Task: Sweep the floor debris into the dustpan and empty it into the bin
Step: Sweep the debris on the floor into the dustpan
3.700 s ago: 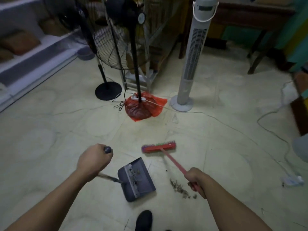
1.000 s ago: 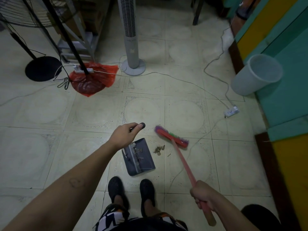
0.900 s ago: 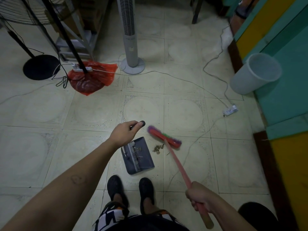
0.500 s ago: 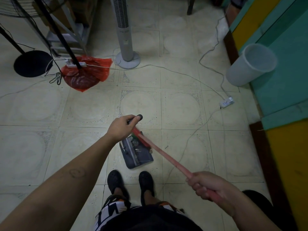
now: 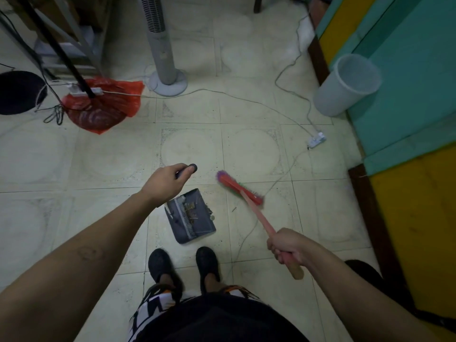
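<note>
Dustpan (image 5: pixel 191 225): on the floor (image 5: pixel 246 149) just below your left hand (image 5: pixel 167 185), which grips its handle top; debris (image 5: pixel 191 213) inside.
Broom (image 5: pixel 239 188): head just right of the pan, its long handle running back to your right hand (image 5: pixel 287 245), which grips it.
Bin (image 5: pixel 340 95): well ahead-right of both hands, nearer your right.

Our broom (image 5: pixel 239 188) no longer lies across the dustpan (image 5: pixel 200 226) as it did half a second ago. Its head now sits out to the right of the pan, apart from it and blurred. The small heap of debris (image 5: pixel 190 209) that lay on the floor (image 5: pixel 246 154) between pan and bristles a second ago is gone from that spot, and bits now lie inside the pan. Our right hand (image 5: pixel 287 245), gripping the handle, sits higher in view than before.
</note>
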{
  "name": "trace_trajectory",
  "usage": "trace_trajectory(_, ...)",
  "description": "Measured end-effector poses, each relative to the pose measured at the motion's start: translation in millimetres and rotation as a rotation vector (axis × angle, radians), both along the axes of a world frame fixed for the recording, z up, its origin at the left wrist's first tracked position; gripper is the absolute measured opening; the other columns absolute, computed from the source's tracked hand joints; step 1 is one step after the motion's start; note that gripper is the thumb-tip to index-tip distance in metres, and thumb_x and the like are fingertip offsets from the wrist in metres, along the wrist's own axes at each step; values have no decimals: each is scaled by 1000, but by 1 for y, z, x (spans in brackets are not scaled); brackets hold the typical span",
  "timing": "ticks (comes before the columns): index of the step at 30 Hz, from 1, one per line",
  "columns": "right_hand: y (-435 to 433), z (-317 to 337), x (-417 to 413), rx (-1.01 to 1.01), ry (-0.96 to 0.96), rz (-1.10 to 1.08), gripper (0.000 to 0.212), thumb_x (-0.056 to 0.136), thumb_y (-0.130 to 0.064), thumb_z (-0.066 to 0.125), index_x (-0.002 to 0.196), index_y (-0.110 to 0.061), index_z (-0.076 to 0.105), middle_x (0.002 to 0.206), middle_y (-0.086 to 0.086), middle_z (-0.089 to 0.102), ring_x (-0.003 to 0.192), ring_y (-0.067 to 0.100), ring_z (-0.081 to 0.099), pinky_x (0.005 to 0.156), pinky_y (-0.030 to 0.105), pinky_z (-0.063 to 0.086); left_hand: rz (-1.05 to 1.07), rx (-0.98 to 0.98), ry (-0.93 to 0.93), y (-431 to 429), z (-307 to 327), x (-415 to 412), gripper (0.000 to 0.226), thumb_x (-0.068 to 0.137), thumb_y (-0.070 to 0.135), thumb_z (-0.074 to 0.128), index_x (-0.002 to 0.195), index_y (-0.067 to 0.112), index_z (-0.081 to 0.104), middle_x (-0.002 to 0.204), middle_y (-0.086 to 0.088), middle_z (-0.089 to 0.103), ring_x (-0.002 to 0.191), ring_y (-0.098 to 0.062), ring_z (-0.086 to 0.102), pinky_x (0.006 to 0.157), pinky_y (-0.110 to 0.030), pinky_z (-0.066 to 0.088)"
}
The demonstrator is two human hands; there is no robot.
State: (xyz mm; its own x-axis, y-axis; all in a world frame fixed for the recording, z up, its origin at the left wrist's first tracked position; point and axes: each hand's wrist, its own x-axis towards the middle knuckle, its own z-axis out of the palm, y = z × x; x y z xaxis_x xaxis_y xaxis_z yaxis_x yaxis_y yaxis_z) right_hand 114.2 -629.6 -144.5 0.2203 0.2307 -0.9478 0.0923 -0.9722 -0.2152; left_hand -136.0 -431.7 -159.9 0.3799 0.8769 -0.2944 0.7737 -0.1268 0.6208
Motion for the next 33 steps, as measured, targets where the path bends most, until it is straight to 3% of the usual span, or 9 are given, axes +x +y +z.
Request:
trace_trajectory(6,-11,8,-45,-59,155,-75,17,90,3,39,81,-6,50,51,0,43,35,8,37,34,18,34,0,27,7,-2,-1,-1,45,98,56,40,117,25,67,86,-1,67,80,-22,57,70,-30,42)
trace_trajectory(10,-1,24,-33,-85,359,-279,17,92,1,46,103,-12,47,48,-5,40,29,3,35,27,14,28,-1,23,-1,-1,0,-2,46,98,57,40,114,25,68,78,-3,68,75,-23,60,68,-32,46)
trace_trajectory(13,4,31,-16,-50,421,-355,32,93,-1,50,123,-10,48,51,-6,38,29,2,34,24,14,27,-3,26,17,0,1,-4,47,98,57,39,116,24,68,82,-4,70,73,-21,61,69,-33,48)
trace_trajectory(15,3,38,-12,-18,441,-349,26,93,-1,50,118,-8,46,49,-5,37,28,2,32,23,14,25,-6,25,18,0,4,-8,45,99,54,40,119,24,67,80,-2,68,64,-17,57,67,-32,45)
trace_trajectory(19,3,51,-16,66,322,-190,11,91,-1,51,100,-5,47,51,-3,39,31,4,32,27,15,26,-21,45,29,6,6,-23,43,99,54,39,121,27,65,67,3,57,53,-9,50,57,-29,39)
trace_trajectory(24,6,49,-22,131,135,-5,6,87,0,51,88,-6,50,50,-1,43,34,8,35,33,17,31,-87,177,104,16,20,-33,42,98,58,36,113,31,65,67,1,63,67,-21,58,61,-34,47)
trace_trajectory(29,4,27,-37,103,14,71,10,86,-1,47,95,-1,52,60,5,46,40,10,39,38,20,36,-101,227,178,10,18,-34,46,97,60,34,115,30,65,70,0,63,74,-26,60,60,-31,42)
trace_trajectory(31,1,18,-49,76,30,67,17,85,0,44,101,0,51,63,6,46,42,11,40,39,21,37,-115,220,197,5,9,-34,47,97,60,33,116,30,64,76,-3,68,77,-27,64,60,-30,42)
trace_trajectory(33,-1,14,-63,32,93,3,13,86,1,41,94,-3,52,58,4,45,40,10,39,38,19,35,-123,214,184,4,2,-34,47,97,60,32,114,29,64,77,-3,69,76,-27,64,60,-30,43)
